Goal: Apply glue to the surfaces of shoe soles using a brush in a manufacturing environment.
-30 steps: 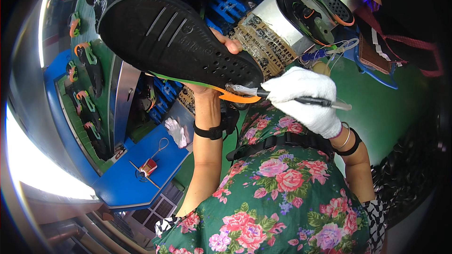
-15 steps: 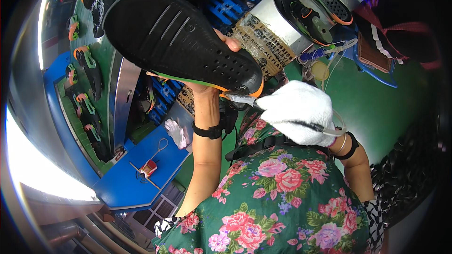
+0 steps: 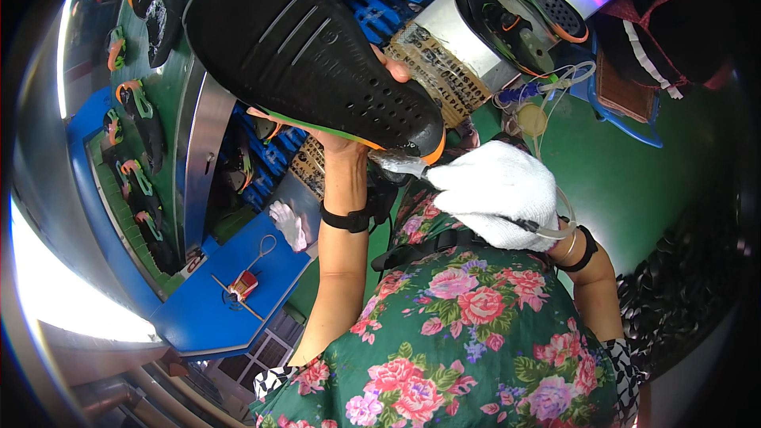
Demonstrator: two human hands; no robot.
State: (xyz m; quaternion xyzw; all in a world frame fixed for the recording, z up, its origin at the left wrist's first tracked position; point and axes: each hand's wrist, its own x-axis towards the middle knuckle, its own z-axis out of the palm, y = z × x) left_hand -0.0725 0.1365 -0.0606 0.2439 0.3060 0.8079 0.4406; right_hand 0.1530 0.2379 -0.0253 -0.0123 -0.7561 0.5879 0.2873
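A black shoe [image 3: 305, 63] with an orange and green edge is turned sole up in my left hand [image 3: 337, 143]. The fingers are closed round it, with the fingertips showing at its far edge and most of the palm hidden beneath. Its heel, dotted with small holes, points toward my right hand [image 3: 507, 194]. That hand wears a white glove and grips a brush [image 3: 406, 164] with a wet greyish tip. The tip lies at the orange heel edge; whether it touches is hard to tell. A thin clear tube [image 3: 567, 218] trails from the brush's rear end.
Several shoes [image 3: 143, 115] stand on a green conveyor at the left. Two more shoes [image 3: 507, 32] rest on the metal surface at the far right. Nearby hang a yellowish cup [image 3: 532, 119] and tubing. A blue table [image 3: 190, 317] holds a red object [image 3: 242, 285] and a pale glove [image 3: 287, 226].
The shoe has tilted slightly, its toe end shifting up and right. My right hand and the brush have moved a little left along the heel edge. Both hands keep their hold.
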